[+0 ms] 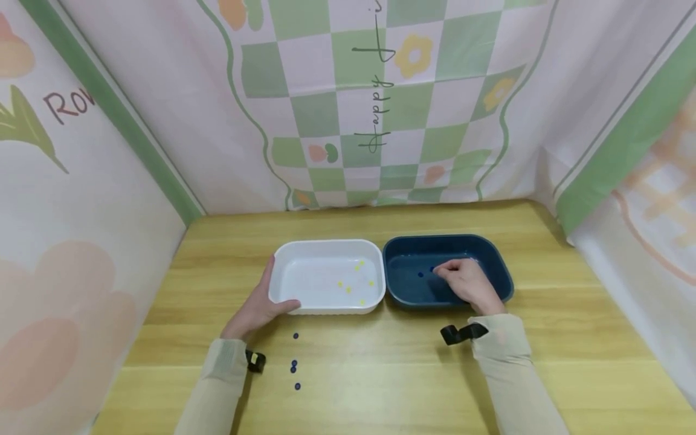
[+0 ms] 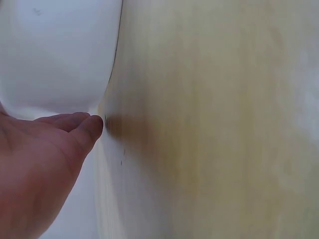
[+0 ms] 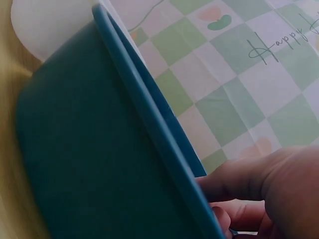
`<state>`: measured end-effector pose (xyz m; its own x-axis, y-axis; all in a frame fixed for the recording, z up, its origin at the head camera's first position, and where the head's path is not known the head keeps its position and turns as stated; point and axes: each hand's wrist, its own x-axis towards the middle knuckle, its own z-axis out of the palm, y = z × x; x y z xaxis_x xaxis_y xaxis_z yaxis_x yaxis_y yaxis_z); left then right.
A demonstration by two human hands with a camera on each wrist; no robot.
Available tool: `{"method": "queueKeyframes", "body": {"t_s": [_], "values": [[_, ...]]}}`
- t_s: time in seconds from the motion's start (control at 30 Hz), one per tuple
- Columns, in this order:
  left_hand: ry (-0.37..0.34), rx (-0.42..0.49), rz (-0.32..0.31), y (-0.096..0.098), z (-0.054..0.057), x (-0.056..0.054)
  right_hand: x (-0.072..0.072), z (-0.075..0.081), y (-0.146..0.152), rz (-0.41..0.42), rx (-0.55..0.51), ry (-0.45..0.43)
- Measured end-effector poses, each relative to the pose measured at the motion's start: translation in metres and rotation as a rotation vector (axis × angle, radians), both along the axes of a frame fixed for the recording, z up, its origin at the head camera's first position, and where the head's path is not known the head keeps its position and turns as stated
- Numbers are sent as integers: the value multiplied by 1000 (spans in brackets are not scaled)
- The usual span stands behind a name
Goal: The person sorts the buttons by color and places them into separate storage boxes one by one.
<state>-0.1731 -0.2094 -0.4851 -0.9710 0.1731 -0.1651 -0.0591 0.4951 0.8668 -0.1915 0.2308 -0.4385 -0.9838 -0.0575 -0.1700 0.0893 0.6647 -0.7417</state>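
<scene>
My left hand (image 1: 258,305) rests at the near left corner of a white tray (image 1: 310,309), fingers along its left wall and thumb on its front rim. In the left wrist view, straight fingers (image 2: 92,127) touch the tray's outer side. My right hand (image 1: 467,281) reaches into a dark blue tray (image 1: 413,301), thumb and finger pinched at a small dark blue button (image 1: 432,269). A second blue button (image 1: 420,275) lies on that tray's floor. The tray wall (image 3: 104,134) hides those fingertips in the right wrist view. Several small yellow pieces (image 1: 348,290) lie in the white tray.
Several blue buttons (image 1: 297,386) lie on the wooden table (image 1: 370,380) in front of the white tray. The trays stand side by side, walls almost touching. A patterned cloth (image 1: 348,175) hangs behind the table, with more cloth at both sides.
</scene>
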Motion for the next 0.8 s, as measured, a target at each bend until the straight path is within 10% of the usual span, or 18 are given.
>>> {"method": "queueKeyframes", "body": {"t_s": [0.8], "values": [[3, 3, 13, 1, -1, 1, -1, 2, 5, -47, 88, -56]]}}
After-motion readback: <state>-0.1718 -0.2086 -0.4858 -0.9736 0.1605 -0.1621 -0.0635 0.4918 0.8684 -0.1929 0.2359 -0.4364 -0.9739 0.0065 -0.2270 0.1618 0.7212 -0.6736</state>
